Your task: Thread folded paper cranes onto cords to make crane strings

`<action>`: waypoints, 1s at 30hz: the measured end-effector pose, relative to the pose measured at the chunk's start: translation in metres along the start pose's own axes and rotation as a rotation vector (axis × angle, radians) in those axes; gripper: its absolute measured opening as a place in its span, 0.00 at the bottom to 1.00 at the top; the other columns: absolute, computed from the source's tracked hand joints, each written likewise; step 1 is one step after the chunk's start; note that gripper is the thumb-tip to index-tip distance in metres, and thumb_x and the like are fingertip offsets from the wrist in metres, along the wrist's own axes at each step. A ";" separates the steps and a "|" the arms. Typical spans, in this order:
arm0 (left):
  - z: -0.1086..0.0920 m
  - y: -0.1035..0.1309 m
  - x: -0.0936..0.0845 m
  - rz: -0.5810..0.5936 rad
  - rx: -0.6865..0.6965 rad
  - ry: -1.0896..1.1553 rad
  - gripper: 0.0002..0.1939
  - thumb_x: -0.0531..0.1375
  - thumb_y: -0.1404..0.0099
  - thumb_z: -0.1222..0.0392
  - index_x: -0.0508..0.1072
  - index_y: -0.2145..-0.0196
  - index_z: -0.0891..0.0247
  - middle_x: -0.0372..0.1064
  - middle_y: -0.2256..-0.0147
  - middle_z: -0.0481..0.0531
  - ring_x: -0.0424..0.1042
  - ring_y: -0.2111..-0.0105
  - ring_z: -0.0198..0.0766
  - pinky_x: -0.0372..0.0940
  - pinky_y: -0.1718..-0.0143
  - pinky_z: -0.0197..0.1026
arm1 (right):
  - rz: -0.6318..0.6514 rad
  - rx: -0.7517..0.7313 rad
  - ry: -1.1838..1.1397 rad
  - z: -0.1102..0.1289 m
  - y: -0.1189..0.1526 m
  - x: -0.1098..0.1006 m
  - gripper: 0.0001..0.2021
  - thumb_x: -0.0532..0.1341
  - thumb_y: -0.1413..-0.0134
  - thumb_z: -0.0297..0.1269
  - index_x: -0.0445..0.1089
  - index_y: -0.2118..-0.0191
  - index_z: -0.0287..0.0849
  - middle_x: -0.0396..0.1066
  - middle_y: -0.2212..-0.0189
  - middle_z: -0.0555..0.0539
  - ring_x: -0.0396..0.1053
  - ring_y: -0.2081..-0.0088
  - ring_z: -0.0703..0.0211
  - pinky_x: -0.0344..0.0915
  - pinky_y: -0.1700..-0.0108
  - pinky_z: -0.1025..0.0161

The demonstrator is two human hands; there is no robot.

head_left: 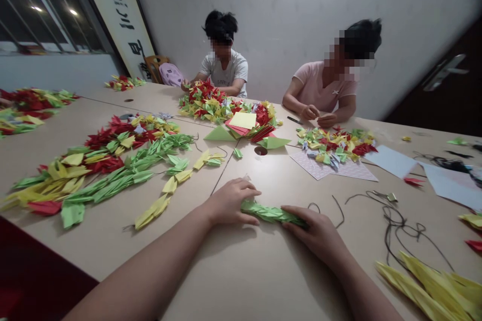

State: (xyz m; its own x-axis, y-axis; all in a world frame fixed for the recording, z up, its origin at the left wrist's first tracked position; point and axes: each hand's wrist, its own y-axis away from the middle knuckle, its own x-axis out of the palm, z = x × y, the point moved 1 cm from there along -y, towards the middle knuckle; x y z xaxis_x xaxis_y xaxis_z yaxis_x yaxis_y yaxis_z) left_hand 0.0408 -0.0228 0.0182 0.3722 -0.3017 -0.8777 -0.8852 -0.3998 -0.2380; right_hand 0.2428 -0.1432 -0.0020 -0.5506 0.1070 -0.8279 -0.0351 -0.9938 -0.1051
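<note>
A short strand of green folded-paper pieces (271, 212) lies on the table between my hands. My left hand (232, 202) is curled round its left end, thumb on the near side and fingers on the far side. At the strand's right end, my right hand (318, 230) grips it between thumb and fingers. A thin dark cord (339, 210) shows just beyond my right hand. To the left lies a strand of yellow folded paper (169, 188), beside longer green strands (128, 173).
Piles of coloured folded paper (207, 103) and a stack of square sheets (243, 120) stand farther back. Two people sit across the table, one handling something small above another pile (335, 143). Tangled cord (395, 225) and yellow folded pieces (433, 283) lie at right.
</note>
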 end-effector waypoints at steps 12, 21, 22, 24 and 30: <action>-0.005 -0.008 0.020 0.157 -0.030 0.145 0.21 0.60 0.44 0.54 0.67 0.53 0.59 0.66 0.53 0.55 0.62 0.50 0.41 0.57 0.51 0.41 | 0.035 0.000 -0.003 0.002 -0.001 0.001 0.16 0.56 0.51 0.39 0.67 0.54 0.49 0.72 0.62 0.50 0.69 0.63 0.58 0.65 0.62 0.63; -0.007 -0.009 0.020 0.163 -0.044 0.142 0.21 0.60 0.44 0.55 0.67 0.52 0.60 0.65 0.52 0.57 0.63 0.51 0.42 0.57 0.51 0.42 | 0.035 0.027 -0.086 0.002 -0.002 0.002 0.22 0.56 0.51 0.39 0.60 0.48 0.47 0.67 0.54 0.48 0.66 0.56 0.58 0.64 0.55 0.60; -0.007 -0.008 0.019 0.168 -0.051 0.138 0.22 0.60 0.45 0.55 0.67 0.52 0.60 0.64 0.51 0.57 0.63 0.51 0.42 0.56 0.51 0.41 | 0.028 0.020 -0.091 0.001 -0.001 0.002 0.23 0.56 0.51 0.39 0.58 0.47 0.47 0.66 0.53 0.47 0.65 0.54 0.57 0.63 0.54 0.60; -0.008 -0.008 0.017 0.174 -0.066 0.134 0.23 0.60 0.45 0.55 0.66 0.51 0.60 0.64 0.51 0.57 0.62 0.50 0.42 0.56 0.50 0.41 | 0.007 -0.017 -0.090 -0.001 0.002 -0.001 0.27 0.57 0.52 0.41 0.55 0.45 0.47 0.62 0.49 0.46 0.62 0.51 0.56 0.61 0.51 0.58; -0.010 -0.007 0.010 0.145 -0.045 0.100 0.28 0.60 0.47 0.49 0.64 0.50 0.61 0.67 0.54 0.56 0.64 0.53 0.43 0.58 0.53 0.43 | -0.020 -0.047 -0.092 -0.008 0.008 -0.014 0.23 0.56 0.51 0.43 0.59 0.48 0.45 0.61 0.50 0.43 0.59 0.50 0.53 0.59 0.50 0.54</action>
State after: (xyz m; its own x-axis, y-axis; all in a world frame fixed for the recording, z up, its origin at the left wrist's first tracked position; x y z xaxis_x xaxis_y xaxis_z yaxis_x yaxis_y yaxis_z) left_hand 0.0539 -0.0316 0.0155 0.2691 -0.4432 -0.8551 -0.9191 -0.3834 -0.0906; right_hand 0.2567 -0.1521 0.0043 -0.6245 0.1218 -0.7714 -0.0091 -0.9888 -0.1488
